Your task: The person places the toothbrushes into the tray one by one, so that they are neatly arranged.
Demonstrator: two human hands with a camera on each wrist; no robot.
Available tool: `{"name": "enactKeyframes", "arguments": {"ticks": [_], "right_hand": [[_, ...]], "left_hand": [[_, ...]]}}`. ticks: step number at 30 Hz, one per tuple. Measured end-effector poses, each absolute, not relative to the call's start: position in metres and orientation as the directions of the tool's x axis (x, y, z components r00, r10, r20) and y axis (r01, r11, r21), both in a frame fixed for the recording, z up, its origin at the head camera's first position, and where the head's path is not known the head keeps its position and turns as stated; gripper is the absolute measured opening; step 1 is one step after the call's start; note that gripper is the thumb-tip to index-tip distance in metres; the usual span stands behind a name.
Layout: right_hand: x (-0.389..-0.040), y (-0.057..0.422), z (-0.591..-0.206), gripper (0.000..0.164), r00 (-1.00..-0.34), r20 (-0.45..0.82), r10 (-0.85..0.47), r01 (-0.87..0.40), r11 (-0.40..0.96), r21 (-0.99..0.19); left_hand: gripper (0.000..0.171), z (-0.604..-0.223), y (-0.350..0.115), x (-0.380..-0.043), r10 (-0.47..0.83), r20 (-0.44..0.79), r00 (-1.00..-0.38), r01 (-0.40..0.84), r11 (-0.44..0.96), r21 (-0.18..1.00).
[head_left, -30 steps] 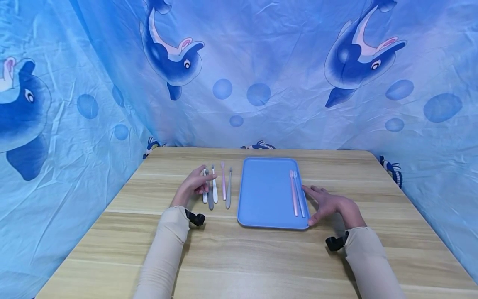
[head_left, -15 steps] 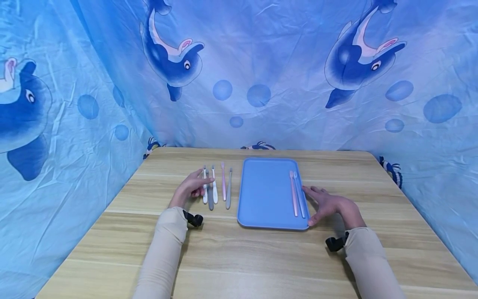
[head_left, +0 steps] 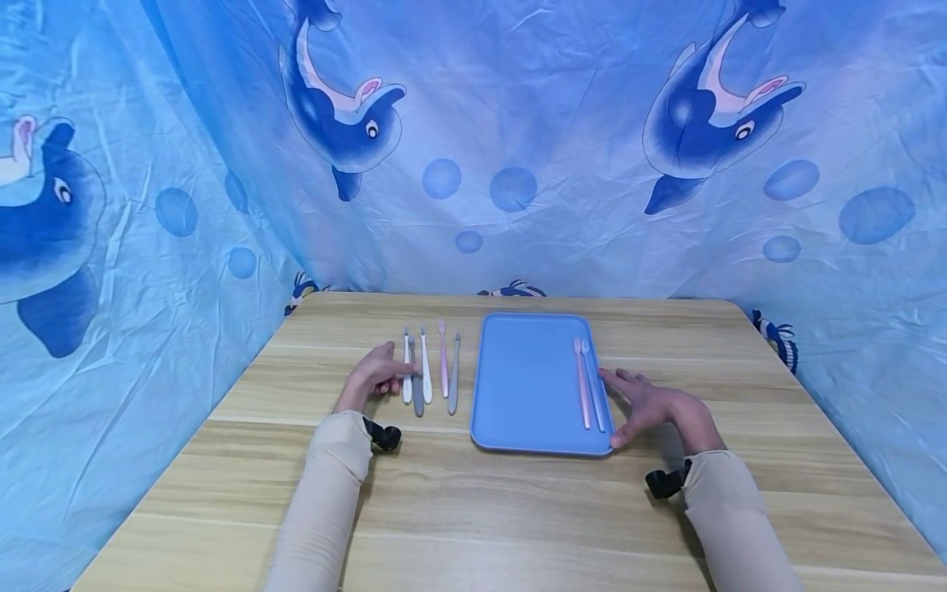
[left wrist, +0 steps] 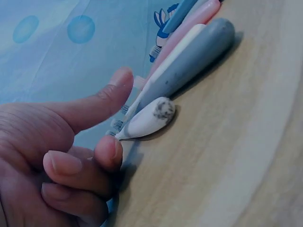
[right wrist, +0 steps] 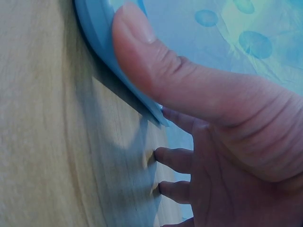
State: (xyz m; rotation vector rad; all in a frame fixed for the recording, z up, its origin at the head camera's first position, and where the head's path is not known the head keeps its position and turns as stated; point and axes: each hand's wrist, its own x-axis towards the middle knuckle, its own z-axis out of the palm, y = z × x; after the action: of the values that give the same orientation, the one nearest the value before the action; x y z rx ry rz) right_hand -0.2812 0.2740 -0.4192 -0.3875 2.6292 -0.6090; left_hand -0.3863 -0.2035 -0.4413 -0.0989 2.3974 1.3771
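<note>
At the left of the wooden worktop (head_left: 503, 510), the left hand (head_left: 373, 376) hangs low with its thumb out to the right and its other fingers bent; the grip is fairly narrow, with a gap between thumb and fingertips, and it clasps nothing. Nearest to it lies the leftmost white toothbrush (head_left: 407, 394), bristles far and rounded handle near; whether a fingertip touches it I cannot tell. If this is the one to pick up, the thumb tip would best go down between it and the left grey toothbrush (head_left: 418, 401) just to its right, so that the pinch takes one handle and leaves the neighbour lying flat. Closing on the handle rather than on the slim neck should give a steadier hold, and a straight lift should spare the second white toothbrush (head_left: 425, 374) close by on the right. Beyond it come a pink toothbrush (head_left: 444, 370) and the right grey toothbrush (head_left: 454, 386), both apart from the hand. Next is the blue tray (head_left: 525, 378), with a second pink toothbrush (head_left: 583, 395) and a pale blue toothbrush (head_left: 594, 390) side by side along its right part. Farthest right, the right hand (head_left: 649, 407) rests at the tray's right edge, its grip spread wide, thumb near the near corner; light pressure there should keep the tray steady without tipping it.
</note>
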Motion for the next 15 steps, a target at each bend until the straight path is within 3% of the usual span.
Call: {"name": "enactKeyframes", "arguments": {"ticks": [15], "right_hand": [[-0.281,0.2757,-0.4223,0.132,-0.881,-0.314,-0.355,-0.177,0.861,-0.477]], "left_hand": [[0.113,-0.4442,-0.2025,-0.3845,0.086,-0.323,-0.942,-0.217,0.58,0.785]]}}
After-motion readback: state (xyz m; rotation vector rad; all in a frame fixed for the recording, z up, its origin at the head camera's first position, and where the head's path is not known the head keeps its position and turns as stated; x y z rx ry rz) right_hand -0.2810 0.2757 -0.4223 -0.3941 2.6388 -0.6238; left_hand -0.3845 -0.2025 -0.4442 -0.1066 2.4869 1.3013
